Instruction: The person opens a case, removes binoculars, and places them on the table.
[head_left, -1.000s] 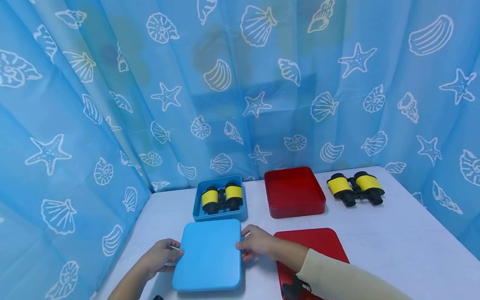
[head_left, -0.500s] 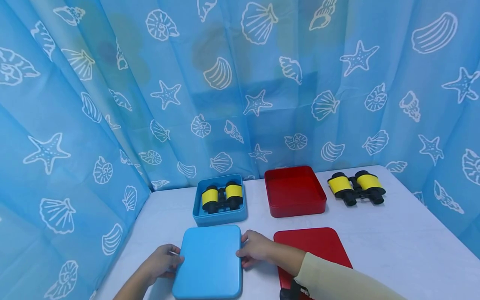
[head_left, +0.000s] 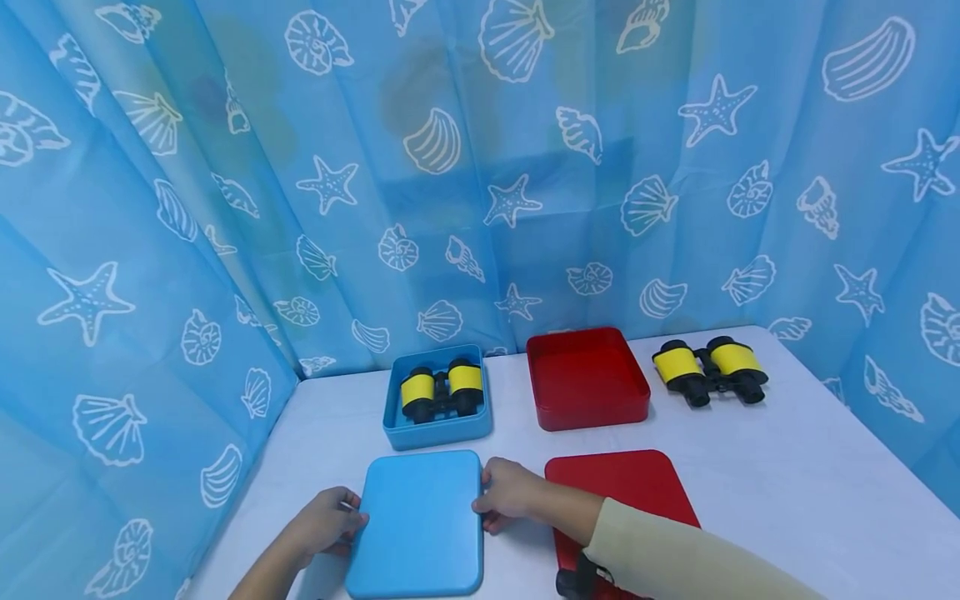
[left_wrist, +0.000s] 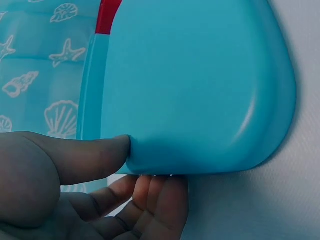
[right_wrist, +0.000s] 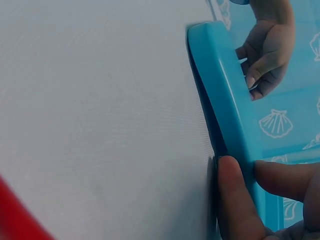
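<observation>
Between my two hands is a square blue lid (head_left: 417,525), its smooth top facing up, close over the white table. My left hand (head_left: 324,527) holds its left edge; in the left wrist view the thumb (left_wrist: 100,157) lies on the edge and the fingers reach beneath. My right hand (head_left: 510,493) pinches the opposite edge, thumb on top and a finger (right_wrist: 235,195) under the rim in the right wrist view. Just behind the lid stands the blue box (head_left: 442,433), with yellow-and-black binoculars (head_left: 442,392) lying inside.
An open red box (head_left: 592,417) stands right of the blue one. Its red lid (head_left: 622,483) lies in front, partly under my right forearm. A second pair of binoculars (head_left: 708,371) rests at the back right. A shell-patterned curtain (head_left: 510,250) hangs behind the table (head_left: 795,483).
Both hands have drawn the blue lid slightly towards me, widening the gap to the blue box, mostly in the first half second. The boxes and binoculars stay put.
</observation>
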